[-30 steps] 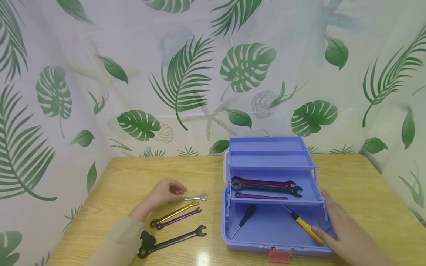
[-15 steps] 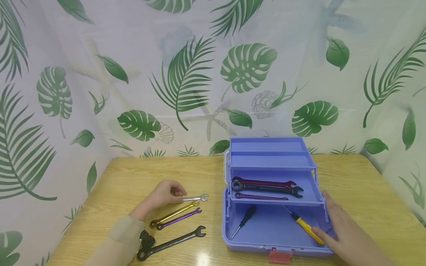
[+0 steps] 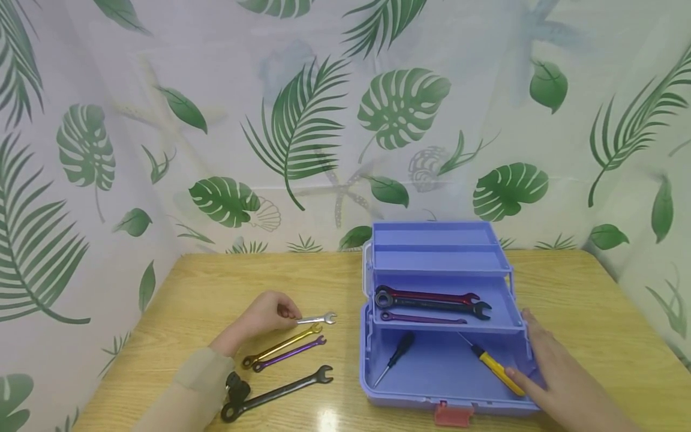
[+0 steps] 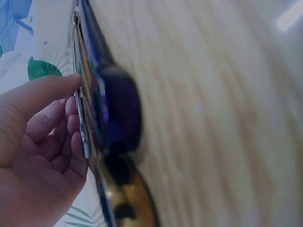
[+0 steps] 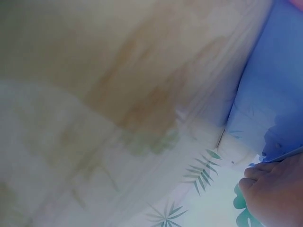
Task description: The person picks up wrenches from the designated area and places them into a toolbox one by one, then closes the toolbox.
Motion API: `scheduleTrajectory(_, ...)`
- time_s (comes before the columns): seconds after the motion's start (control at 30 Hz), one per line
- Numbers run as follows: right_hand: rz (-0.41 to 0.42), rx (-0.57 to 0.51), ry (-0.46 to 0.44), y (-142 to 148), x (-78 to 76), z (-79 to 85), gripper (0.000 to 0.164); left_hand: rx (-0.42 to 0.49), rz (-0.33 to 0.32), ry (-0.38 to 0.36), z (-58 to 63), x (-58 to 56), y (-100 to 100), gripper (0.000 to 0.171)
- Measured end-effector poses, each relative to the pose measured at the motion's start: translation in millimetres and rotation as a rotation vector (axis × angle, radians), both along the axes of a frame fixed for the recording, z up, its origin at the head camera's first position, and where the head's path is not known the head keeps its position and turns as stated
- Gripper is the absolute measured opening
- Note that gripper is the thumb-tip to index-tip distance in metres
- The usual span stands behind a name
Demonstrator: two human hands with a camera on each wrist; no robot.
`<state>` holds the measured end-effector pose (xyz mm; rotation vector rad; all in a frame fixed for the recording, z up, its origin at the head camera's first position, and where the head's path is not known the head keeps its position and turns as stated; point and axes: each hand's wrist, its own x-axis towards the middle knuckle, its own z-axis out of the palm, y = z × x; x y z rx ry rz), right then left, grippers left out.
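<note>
My left hand (image 3: 270, 313) pinches a silver combination wrench (image 3: 318, 319) near the table surface, its open end pointing right. In the left wrist view, the thumb and fingers meet on the silver wrench (image 4: 85, 127). Nearest to that hand lie a gold ratcheting wrench (image 3: 283, 346) and a purple one (image 3: 291, 354); a larger black wrench (image 3: 286, 393) is closer to me. My right hand (image 3: 567, 372) holds the right wall of the blue-purple toolbox (image 3: 432, 403), thumb over the edge beside a yellow-handled screwdriver (image 3: 502, 373). The right wrist view shows only part of the hand.
The toolbox stands open with tiered trays. Its lower tray (image 3: 496, 285) bears red, black and purple wrenches. A black-handled screwdriver (image 3: 396, 357) lies in the bottom. A red latch (image 3: 453, 414) hangs in front. Leaf-patterned cloth (image 3: 324, 120) stands behind the wooden table (image 3: 227, 276).
The left fingers have come down and closed on the silver wrench, which has barely moved. The right hand and toolbox stay in place.
</note>
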<state>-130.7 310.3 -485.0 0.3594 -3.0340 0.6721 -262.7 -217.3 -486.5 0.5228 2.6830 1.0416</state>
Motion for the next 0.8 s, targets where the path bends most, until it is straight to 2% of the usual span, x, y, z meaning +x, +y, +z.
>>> scheduleTrajectory(0.33,-0.009,0.041,-0.035,0.2,-1.5,2.2,0.105,-0.028,0.009,0.012,4.0,2.3,3.2,0.005)
scheduleTrajectory(0.8,-0.003,0.016,-0.025,0.2,-1.5,0.6,0.104,-0.054,-0.001,0.032,5.2,3.6,6.9,0.005)
